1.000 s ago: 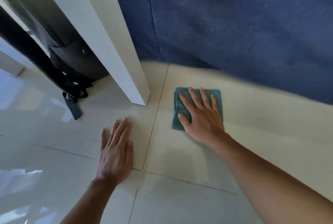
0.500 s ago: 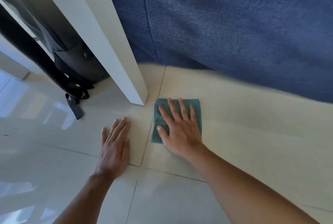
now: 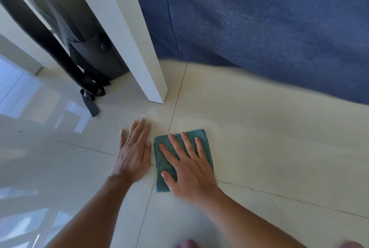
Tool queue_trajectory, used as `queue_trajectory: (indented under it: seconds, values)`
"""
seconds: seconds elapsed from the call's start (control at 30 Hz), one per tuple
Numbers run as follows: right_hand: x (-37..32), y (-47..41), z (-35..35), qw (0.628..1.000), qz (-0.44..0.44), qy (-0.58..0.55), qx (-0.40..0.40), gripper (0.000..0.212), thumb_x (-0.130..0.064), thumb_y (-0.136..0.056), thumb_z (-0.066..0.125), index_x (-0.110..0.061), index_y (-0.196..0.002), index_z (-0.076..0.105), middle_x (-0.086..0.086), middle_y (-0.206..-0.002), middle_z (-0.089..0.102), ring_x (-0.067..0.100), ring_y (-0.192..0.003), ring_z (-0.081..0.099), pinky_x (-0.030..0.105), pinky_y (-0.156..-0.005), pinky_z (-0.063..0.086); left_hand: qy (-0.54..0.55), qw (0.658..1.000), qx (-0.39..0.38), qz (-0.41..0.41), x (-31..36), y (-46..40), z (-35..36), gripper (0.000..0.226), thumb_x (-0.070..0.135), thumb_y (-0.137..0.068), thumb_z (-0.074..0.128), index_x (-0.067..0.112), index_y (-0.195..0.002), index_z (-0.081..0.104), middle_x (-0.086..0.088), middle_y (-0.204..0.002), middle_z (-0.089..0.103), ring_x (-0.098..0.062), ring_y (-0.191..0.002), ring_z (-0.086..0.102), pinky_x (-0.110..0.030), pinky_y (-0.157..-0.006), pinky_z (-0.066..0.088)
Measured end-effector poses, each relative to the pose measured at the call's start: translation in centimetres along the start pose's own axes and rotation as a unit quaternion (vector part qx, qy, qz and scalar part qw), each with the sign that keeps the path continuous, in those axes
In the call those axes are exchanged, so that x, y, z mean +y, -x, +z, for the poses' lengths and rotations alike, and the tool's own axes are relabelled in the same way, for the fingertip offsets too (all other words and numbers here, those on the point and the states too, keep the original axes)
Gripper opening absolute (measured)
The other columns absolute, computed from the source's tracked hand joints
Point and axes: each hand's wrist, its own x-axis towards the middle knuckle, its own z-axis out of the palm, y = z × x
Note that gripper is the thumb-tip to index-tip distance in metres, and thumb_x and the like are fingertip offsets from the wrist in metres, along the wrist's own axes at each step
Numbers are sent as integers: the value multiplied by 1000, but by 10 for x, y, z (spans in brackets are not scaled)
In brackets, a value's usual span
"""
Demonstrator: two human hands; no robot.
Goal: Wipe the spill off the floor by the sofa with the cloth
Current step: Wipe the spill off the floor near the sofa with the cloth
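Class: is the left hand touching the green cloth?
Apart. The head view shows a thin strip of bare floor between the left hand and the cloth.

The right hand (image 3: 189,169) lies flat, fingers spread, pressing a folded teal cloth (image 3: 165,175) onto the pale tiled floor (image 3: 269,148). The left hand (image 3: 133,153) rests palm-down on the tile just beside it, at the cloth's nine o'clock. A blue sofa (image 3: 269,28) fills twelve to two o'clock; a white furniture leg (image 3: 143,64) stands at eleven. No spill is clearly visible, perhaps hidden by glare.
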Motion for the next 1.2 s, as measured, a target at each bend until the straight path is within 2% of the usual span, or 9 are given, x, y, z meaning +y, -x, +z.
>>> queue_trajectory:
  seconds: [0.17,0.3,0.4,0.5,0.6,0.87,1.2]
  values:
    - [14,34,-3,1000,-7,-9,-16,73,-60,-96,39,-37,-162,17,-9,-174,3,20,-159,-10,52,-125,-7,-31,999,-17,30,8,11,4,60,37,-99,19,14,-152,35,-4,-163,24,-19,-153,6,-46,-123,-2]
    - [41,63,-10,1000,19,-2,-18,73,-62,-96,39,-40,-162,17,-13,-173,0,16,-159,-13,50,-126,-5,-48,998,-30,35,17,12,8,59,36,-98,21,15,-153,32,-3,-165,20,-18,-153,6,-51,-122,-2]
    - [66,77,-20,998,64,18,-7,74,-63,-96,39,-40,-162,16,-13,-173,3,17,-159,-9,51,-127,0,-48,998,-26,29,25,8,10,59,37,-98,21,16,-153,32,-2,-164,19,-18,-153,6,-54,-121,-2]
    - [93,90,-31,991,130,31,4,73,-64,-97,36,-40,-162,15,-13,-173,5,17,-159,-9,51,-127,0,-45,998,-23,35,32,2,12,59,36,-98,22,16,-152,33,-1,-164,21,-18,-153,7,-50,-122,-2]
    - [121,104,-41,981,189,45,13,73,-65,-98,30,-42,-162,6,-15,-173,-4,15,-158,-15,49,-128,-4,-52,996,-29,70,41,-7,16,59,35,-98,23,16,-152,35,-1,-163,25,-18,-152,10,-48,-123,-1]
    - [169,129,-55,959,275,62,36,72,-65,-98,25,-40,-163,6,-12,-173,-5,18,-159,-12,50,-129,-2,-69,987,-53,134,74,-26,33,58,33,-97,26,15,-150,38,-2,-162,27,-22,-151,18,-54,-122,7]
    - [226,161,-69,905,415,67,73,76,-65,-94,15,-36,-164,8,-5,-174,5,28,-159,1,54,-128,4,-87,980,-54,169,97,-41,40,58,31,-96,26,11,-147,42,-6,-161,31,-28,-150,23,-56,-121,12]
